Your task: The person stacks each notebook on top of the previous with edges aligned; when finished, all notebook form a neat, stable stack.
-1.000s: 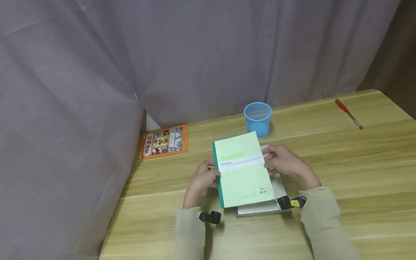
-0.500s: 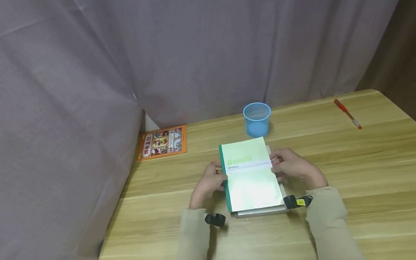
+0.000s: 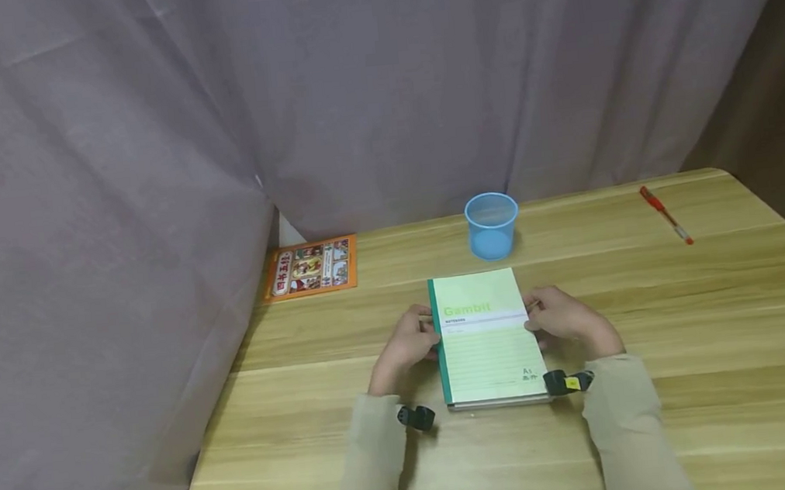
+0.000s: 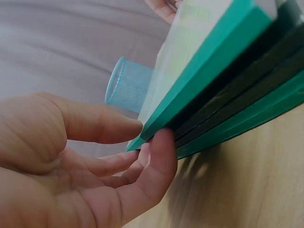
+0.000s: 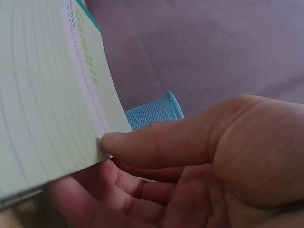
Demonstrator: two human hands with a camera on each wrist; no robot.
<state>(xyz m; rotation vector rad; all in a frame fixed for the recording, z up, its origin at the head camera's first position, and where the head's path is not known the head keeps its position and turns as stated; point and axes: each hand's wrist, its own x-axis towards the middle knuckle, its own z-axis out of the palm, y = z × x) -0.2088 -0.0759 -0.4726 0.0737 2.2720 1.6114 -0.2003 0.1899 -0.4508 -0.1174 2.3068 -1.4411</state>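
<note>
A pale green notebook point(image 3: 489, 353) with a teal spine lies over a stack of other notebooks, nearly in line with them. My left hand point(image 3: 410, 345) pinches its spine side, thumb at the top edge and a finger below, as the left wrist view shows. On the opposite side my right hand point(image 3: 570, 319) grips the notebook's edge, its thumb point(image 5: 142, 145) pressed on the cover and fingers underneath. Dark spines point(image 4: 228, 95) and another teal spine point(image 4: 247, 118) show below the top notebook in the left wrist view.
A blue mesh cup point(image 3: 492, 228) stands just behind the notebooks. An orange picture book point(image 3: 310, 268) lies at the back left, and a red pen point(image 3: 665, 215) at the back right. Grey curtain point(image 3: 379, 90) hangs along the wooden table's point(image 3: 738, 355) left and far sides.
Both hands have moved the top notebook to the right, toward me and down. Its tilt is gone, and it now covers the stack beneath, whose right side was showing before.
</note>
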